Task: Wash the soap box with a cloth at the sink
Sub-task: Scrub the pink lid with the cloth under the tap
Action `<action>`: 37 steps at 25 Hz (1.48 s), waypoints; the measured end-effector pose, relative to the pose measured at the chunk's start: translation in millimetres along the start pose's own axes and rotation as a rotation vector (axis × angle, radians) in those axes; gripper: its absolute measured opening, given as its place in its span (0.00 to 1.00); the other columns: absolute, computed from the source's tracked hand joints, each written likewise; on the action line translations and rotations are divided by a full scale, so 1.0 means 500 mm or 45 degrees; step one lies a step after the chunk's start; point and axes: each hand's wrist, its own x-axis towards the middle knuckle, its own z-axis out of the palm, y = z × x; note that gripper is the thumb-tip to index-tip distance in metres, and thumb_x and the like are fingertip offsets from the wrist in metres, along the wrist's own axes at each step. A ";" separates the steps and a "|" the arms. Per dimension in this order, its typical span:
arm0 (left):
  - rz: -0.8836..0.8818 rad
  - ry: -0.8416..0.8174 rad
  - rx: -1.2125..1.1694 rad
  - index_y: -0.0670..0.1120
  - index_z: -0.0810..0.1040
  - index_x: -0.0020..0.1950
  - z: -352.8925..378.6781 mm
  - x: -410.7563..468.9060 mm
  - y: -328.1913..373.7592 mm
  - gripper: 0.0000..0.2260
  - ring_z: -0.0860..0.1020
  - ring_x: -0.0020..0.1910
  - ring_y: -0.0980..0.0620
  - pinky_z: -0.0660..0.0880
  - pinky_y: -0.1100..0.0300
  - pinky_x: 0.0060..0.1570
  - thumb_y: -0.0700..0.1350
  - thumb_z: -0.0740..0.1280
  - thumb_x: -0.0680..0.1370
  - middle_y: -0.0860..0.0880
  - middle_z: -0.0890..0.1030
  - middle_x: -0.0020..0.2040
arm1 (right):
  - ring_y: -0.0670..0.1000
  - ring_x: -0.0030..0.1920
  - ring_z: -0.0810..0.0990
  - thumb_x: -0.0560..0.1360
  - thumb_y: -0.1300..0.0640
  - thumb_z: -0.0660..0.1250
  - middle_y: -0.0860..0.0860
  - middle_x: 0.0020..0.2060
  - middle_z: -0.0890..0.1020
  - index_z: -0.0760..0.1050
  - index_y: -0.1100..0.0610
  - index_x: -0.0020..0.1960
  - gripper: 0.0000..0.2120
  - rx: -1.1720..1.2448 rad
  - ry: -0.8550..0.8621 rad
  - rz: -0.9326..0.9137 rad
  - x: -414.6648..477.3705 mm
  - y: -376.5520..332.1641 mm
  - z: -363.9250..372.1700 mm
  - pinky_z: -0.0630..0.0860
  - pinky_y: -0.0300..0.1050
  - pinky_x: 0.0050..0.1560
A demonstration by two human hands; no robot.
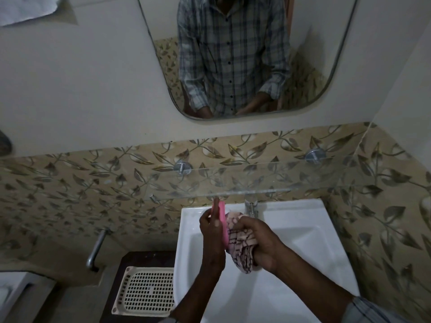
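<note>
Person at a white sink [331, 248], both hands over the basin. Left hand [211, 231] holds the pink soap box [223, 223] on edge, roughly upright, fingers wrapped round its left side and closed on it. Right hand [261, 243] has its fingers bunched tight on a pink-and-dark patterned cloth [238, 238], which is pressed against the box's right face. The box sits above the far-left part of the basin, just near of the tap [251, 207] and below the front edge of the glass shelf [256, 180].

Step in hand looks like scrubbing the box face with the cloth. To do it well: keep the left grip firm on the rim so the wet plastic doesn't slip, rub the cloth along the whole face and into the corners, then turn the box to reach the other side (inside or outside face, can't tell which is being wiped). Keep it over the basin so drips fall in. No running water visible from the tap, hard to be sure in this dim light.

Left of the sink, a cream perforated tray [144, 292] lies on a dark desk [130, 259]. Mirror [314, 66] above.

No brands, labels or readable writing anywhere.
</note>
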 end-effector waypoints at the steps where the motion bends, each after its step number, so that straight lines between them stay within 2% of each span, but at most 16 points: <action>1: 0.022 -0.026 0.023 0.47 0.70 0.71 0.001 0.001 -0.004 0.40 0.82 0.57 0.43 0.82 0.43 0.53 0.69 0.71 0.67 0.42 0.79 0.62 | 0.62 0.42 0.83 0.72 0.61 0.70 0.66 0.45 0.83 0.82 0.65 0.50 0.10 -0.018 -0.018 -0.024 0.001 -0.002 0.003 0.80 0.57 0.48; 3: 0.051 -0.107 0.053 0.55 0.68 0.71 0.006 -0.012 -0.005 0.41 0.82 0.59 0.51 0.82 0.51 0.51 0.71 0.72 0.63 0.47 0.73 0.68 | 0.64 0.47 0.84 0.68 0.60 0.76 0.68 0.48 0.84 0.83 0.61 0.52 0.13 -0.155 0.002 -0.139 0.001 -0.001 0.011 0.79 0.63 0.51; 5: -0.031 -0.091 0.004 0.59 0.68 0.69 0.003 -0.018 0.001 0.39 0.81 0.59 0.56 0.82 0.57 0.51 0.76 0.66 0.63 0.46 0.72 0.71 | 0.58 0.44 0.86 0.66 0.62 0.76 0.63 0.45 0.86 0.84 0.58 0.51 0.13 -0.360 0.113 -0.284 0.002 0.002 0.009 0.82 0.54 0.45; 8: -0.450 -0.050 -0.216 0.51 0.63 0.76 -0.029 0.011 0.012 0.51 0.74 0.68 0.40 0.71 0.41 0.66 0.83 0.49 0.63 0.39 0.68 0.75 | 0.49 0.41 0.85 0.66 0.56 0.78 0.49 0.41 0.86 0.82 0.53 0.49 0.13 -0.905 0.357 -0.616 -0.002 0.003 -0.012 0.79 0.41 0.37; 10: -0.913 -0.238 -0.614 0.39 0.68 0.71 -0.038 0.020 0.027 0.50 0.78 0.58 0.31 0.71 0.33 0.58 0.80 0.53 0.68 0.31 0.76 0.65 | 0.51 0.42 0.81 0.66 0.51 0.78 0.50 0.41 0.83 0.79 0.55 0.48 0.14 -1.398 0.413 -0.952 0.000 0.019 -0.022 0.76 0.44 0.40; 13: -1.091 -0.344 -0.719 0.35 0.76 0.59 -0.032 0.016 0.050 0.39 0.79 0.52 0.33 0.70 0.34 0.55 0.70 0.63 0.70 0.31 0.83 0.49 | 0.56 0.46 0.79 0.70 0.53 0.75 0.54 0.46 0.80 0.78 0.59 0.55 0.17 -1.705 0.435 -1.158 0.009 0.078 -0.016 0.75 0.46 0.44; 15: -1.058 -0.330 -0.727 0.35 0.77 0.57 -0.041 0.019 0.052 0.36 0.78 0.51 0.35 0.71 0.37 0.52 0.67 0.66 0.68 0.33 0.83 0.49 | 0.60 0.49 0.80 0.69 0.61 0.75 0.55 0.49 0.80 0.77 0.61 0.59 0.20 -1.778 0.206 -1.235 -0.002 0.080 -0.028 0.78 0.47 0.46; 17: -1.084 -0.309 -0.712 0.38 0.76 0.60 -0.059 0.027 0.056 0.36 0.76 0.54 0.33 0.71 0.36 0.54 0.68 0.66 0.68 0.33 0.81 0.55 | 0.61 0.50 0.84 0.61 0.66 0.80 0.60 0.52 0.84 0.79 0.65 0.59 0.27 -2.066 -0.124 -1.553 0.001 0.051 -0.077 0.82 0.56 0.48; 19: -1.118 -0.305 -0.677 0.38 0.78 0.57 -0.064 0.030 0.048 0.36 0.77 0.54 0.32 0.71 0.34 0.55 0.70 0.64 0.69 0.31 0.82 0.55 | 0.58 0.50 0.86 0.56 0.65 0.83 0.59 0.51 0.86 0.83 0.65 0.55 0.28 -2.307 -0.142 -1.731 0.003 0.014 -0.110 0.82 0.60 0.50; 21: -1.020 -0.278 -0.659 0.39 0.84 0.51 -0.039 0.017 0.029 0.34 0.82 0.48 0.32 0.76 0.39 0.50 0.70 0.62 0.71 0.32 0.84 0.48 | 0.57 0.50 0.85 0.64 0.66 0.75 0.58 0.50 0.86 0.83 0.62 0.55 0.19 -2.132 -0.003 -1.480 0.013 0.026 -0.087 0.81 0.48 0.52; 24: -0.745 -0.184 -0.619 0.43 0.88 0.41 -0.006 -0.008 0.008 0.28 0.86 0.42 0.41 0.82 0.49 0.42 0.67 0.62 0.69 0.39 0.87 0.44 | 0.54 0.49 0.83 0.75 0.60 0.66 0.54 0.48 0.85 0.81 0.58 0.54 0.10 -1.394 0.186 -0.835 0.030 0.045 -0.011 0.78 0.45 0.51; 26: -0.785 -0.167 -0.631 0.44 0.87 0.48 -0.023 -0.002 0.021 0.30 0.83 0.50 0.38 0.77 0.44 0.55 0.68 0.62 0.70 0.37 0.84 0.52 | 0.55 0.50 0.84 0.71 0.63 0.71 0.56 0.49 0.85 0.81 0.60 0.56 0.13 -1.555 0.130 -1.074 0.033 0.047 -0.021 0.79 0.44 0.51; 28: -0.896 -0.169 -0.639 0.44 0.82 0.58 -0.043 0.019 0.037 0.32 0.77 0.57 0.35 0.67 0.38 0.64 0.69 0.62 0.71 0.35 0.80 0.60 | 0.58 0.48 0.85 0.60 0.69 0.79 0.59 0.49 0.86 0.83 0.63 0.53 0.21 -2.021 0.029 -1.560 0.032 0.056 -0.074 0.82 0.48 0.48; 30: -0.903 -0.156 -0.597 0.44 0.81 0.60 -0.037 0.014 0.033 0.32 0.77 0.57 0.36 0.68 0.40 0.63 0.68 0.62 0.71 0.36 0.81 0.58 | 0.59 0.45 0.86 0.57 0.69 0.81 0.59 0.46 0.86 0.84 0.63 0.50 0.21 -2.148 0.016 -1.616 0.023 0.063 -0.106 0.83 0.50 0.45; 34: -0.544 -0.106 -0.499 0.42 0.83 0.59 -0.013 -0.038 -0.016 0.29 0.81 0.56 0.38 0.75 0.46 0.60 0.64 0.63 0.72 0.37 0.83 0.56 | 0.49 0.45 0.84 0.76 0.54 0.65 0.49 0.42 0.85 0.82 0.56 0.47 0.08 -1.352 0.082 -0.913 0.011 0.064 -0.010 0.80 0.42 0.48; 37: -0.257 -0.131 -0.482 0.46 0.75 0.70 -0.025 -0.038 -0.036 0.29 0.80 0.63 0.43 0.73 0.47 0.65 0.62 0.63 0.75 0.41 0.82 0.63 | 0.55 0.48 0.85 0.80 0.61 0.62 0.56 0.44 0.85 0.81 0.59 0.43 0.11 -0.462 0.138 -0.465 0.028 0.028 0.027 0.80 0.54 0.56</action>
